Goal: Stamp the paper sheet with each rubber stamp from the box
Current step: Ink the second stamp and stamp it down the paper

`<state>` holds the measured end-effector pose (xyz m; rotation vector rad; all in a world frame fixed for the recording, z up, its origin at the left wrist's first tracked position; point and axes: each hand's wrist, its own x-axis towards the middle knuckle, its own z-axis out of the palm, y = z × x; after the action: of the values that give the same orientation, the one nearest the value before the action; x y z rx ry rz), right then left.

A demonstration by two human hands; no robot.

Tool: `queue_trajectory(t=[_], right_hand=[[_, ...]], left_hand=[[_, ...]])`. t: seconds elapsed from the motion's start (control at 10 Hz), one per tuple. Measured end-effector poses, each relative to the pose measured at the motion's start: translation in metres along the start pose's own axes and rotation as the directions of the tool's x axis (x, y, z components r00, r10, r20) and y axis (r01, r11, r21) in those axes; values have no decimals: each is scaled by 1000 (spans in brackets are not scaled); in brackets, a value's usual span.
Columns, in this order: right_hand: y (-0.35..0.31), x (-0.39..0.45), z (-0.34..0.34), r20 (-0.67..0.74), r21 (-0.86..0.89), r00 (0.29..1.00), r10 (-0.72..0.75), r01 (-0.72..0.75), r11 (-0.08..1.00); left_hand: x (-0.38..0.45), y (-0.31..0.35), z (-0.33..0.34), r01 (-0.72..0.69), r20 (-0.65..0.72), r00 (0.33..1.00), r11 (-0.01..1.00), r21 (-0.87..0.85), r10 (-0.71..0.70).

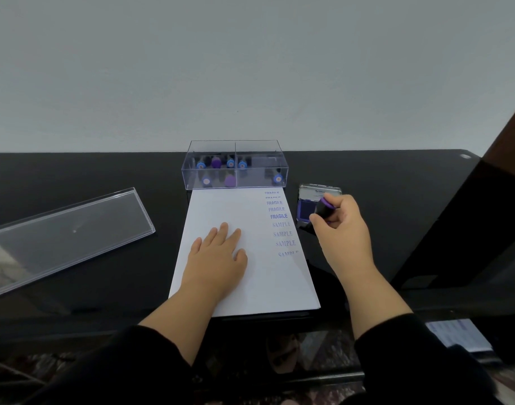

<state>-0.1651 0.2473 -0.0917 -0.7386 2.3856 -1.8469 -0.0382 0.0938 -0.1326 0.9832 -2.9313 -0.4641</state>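
Inking now: right hand point(339, 222) gripping a purple-capped rubber stamp point(323, 210), fingers curled round it, tilted over the ink pad point(307, 210) at 3 o'clock of the paper sheet point(221, 206). Left hand point(217, 252) flat on the sheet, fingers straight. Best to level the stamp (likely uneven inking otherwise), then press below the SAMPLE prints point(284, 238). Box point(234, 165) at 12 o'clock.

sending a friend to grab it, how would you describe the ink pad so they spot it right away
On the black table, look just right of the white paper sheet, near the clear box. The ink pad is the small open metal tin with a dark purple inside, the only tin there.
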Motion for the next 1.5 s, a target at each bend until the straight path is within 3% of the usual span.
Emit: queue_trajectory(t=[0.7,1.1,1.5], right_hand=[[11,22,-3,-130,-49,991,24,-31,998],[16,62,1,-24,-401,999,-32,20,916],[25,57,3,29,-549,999,-25,37,835]], left_hand=[[0,-1,0,-26,-12,1000,1000,-16,26],[1,-2,1,-25,-8,1000,999,-20,25],[2,-3,2,-18,5,1000,1000,-19,18]])
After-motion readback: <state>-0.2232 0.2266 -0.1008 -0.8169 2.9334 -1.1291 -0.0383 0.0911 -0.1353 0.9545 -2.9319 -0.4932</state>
